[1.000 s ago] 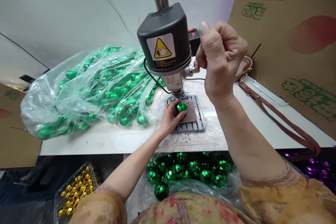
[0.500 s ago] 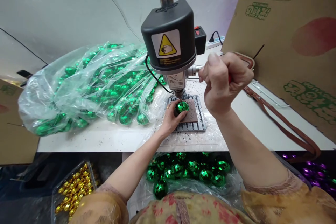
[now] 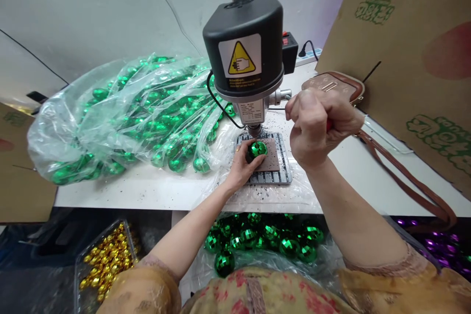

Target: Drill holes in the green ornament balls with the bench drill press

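Note:
My left hand (image 3: pixel 243 163) pinches a shiny green faceted ball (image 3: pixel 258 148) from its left side, thumb in front. A dark hole shows in the ball's upper surface. The ball rests on a brownish square pad (image 3: pixel 271 159) on the slotted metal base (image 3: pixel 285 171) of a small drill press (image 3: pixel 243 49). Just above the ball is the drill chuck (image 3: pixel 254 130); I cannot make out the bit. My right hand (image 3: pixel 318 125) is closed in a fist round the press's feed handle, of which a bit of red (image 3: pixel 328 124) shows between the fingers.
Left of the press lies a clear plastic bag (image 3: pixel 121 117) full of green balls. A handbag (image 3: pixel 336 86) and carton (image 3: pixel 412 59) stand right. Below the table edge are loose green balls (image 3: pixel 270 235) and a bin of gold beads (image 3: pixel 106 260). Dark shavings litter the base.
The view has shifted slightly. My right fist sits a little lower beside the press, exposing more of the handbag. My left hand still holds the green ball on the pad.

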Action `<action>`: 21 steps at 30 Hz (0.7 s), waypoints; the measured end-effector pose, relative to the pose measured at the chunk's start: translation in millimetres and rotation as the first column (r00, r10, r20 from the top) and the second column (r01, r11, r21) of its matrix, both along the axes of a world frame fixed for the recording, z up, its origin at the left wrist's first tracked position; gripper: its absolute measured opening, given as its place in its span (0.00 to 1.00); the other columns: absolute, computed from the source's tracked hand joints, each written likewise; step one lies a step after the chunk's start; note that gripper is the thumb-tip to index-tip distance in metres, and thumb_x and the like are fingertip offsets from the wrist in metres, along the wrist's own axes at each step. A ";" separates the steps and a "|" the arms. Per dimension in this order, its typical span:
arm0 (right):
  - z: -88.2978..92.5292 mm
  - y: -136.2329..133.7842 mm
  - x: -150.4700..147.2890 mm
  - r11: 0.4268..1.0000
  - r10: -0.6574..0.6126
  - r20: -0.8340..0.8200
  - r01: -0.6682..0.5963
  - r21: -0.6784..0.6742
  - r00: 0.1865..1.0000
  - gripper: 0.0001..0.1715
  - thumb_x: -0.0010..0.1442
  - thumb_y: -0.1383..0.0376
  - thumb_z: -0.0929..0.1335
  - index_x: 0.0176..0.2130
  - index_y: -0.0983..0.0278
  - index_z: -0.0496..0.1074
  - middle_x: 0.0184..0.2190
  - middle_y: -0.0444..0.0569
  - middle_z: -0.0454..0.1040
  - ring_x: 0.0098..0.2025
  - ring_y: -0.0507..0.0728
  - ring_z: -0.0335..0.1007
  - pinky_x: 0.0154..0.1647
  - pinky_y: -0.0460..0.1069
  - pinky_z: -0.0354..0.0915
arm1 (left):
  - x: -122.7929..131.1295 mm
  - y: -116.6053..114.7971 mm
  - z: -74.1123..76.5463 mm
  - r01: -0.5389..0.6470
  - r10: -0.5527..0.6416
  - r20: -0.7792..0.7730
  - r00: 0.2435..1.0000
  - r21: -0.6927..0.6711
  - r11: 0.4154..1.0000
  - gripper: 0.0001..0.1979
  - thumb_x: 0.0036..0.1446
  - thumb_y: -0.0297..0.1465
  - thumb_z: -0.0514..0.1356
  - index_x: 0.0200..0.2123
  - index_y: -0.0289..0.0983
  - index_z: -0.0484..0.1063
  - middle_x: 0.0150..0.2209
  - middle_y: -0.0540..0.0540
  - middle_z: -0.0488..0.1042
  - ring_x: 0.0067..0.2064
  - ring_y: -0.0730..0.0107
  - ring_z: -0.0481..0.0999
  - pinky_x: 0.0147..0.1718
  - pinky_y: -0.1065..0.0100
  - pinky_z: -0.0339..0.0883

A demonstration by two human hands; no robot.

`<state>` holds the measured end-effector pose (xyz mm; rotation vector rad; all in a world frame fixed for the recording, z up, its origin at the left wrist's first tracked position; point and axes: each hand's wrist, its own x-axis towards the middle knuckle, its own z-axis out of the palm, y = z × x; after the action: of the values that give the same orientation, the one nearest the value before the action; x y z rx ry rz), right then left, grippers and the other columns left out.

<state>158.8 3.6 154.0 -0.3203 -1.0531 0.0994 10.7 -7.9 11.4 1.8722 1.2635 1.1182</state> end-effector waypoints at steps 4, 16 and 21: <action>-5.6 -2.8 1.1 0.999 -0.034 0.021 0.035 -0.018 0.999 0.31 0.65 0.60 0.68 0.21 0.62 0.45 0.16 0.39 0.46 0.17 0.47 0.42 0.20 0.51 0.52 | -0.2 0.6 -0.6 0.000 0.000 -0.004 1.000 0.013 1.000 0.25 0.62 0.41 0.66 0.59 0.41 0.69 0.56 0.40 0.75 0.58 0.54 0.73 0.59 0.54 0.67; -12.1 4.0 1.5 0.993 -0.072 0.026 0.069 0.093 0.997 0.30 0.62 0.66 0.67 0.20 0.63 0.44 0.15 0.38 0.46 0.15 0.47 0.46 0.17 0.50 0.53 | 0.2 0.6 -0.5 0.001 0.000 -0.003 1.000 0.025 1.000 0.25 0.62 0.40 0.66 0.59 0.41 0.68 0.57 0.40 0.75 0.59 0.54 0.73 0.59 0.55 0.67; -20.5 1.2 4.4 0.995 -0.052 0.049 0.048 0.091 0.997 0.30 0.61 0.66 0.67 0.18 0.63 0.45 0.14 0.38 0.47 0.15 0.47 0.47 0.17 0.50 0.53 | 0.2 -2.1 1.3 0.000 0.000 0.017 1.000 0.012 1.000 0.24 0.62 0.39 0.66 0.59 0.40 0.69 0.56 0.39 0.75 0.59 0.53 0.73 0.59 0.54 0.67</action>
<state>163.1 4.8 133.4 -0.2687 -1.0963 -0.0014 10.9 -10.0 12.7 1.8677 1.2492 1.1422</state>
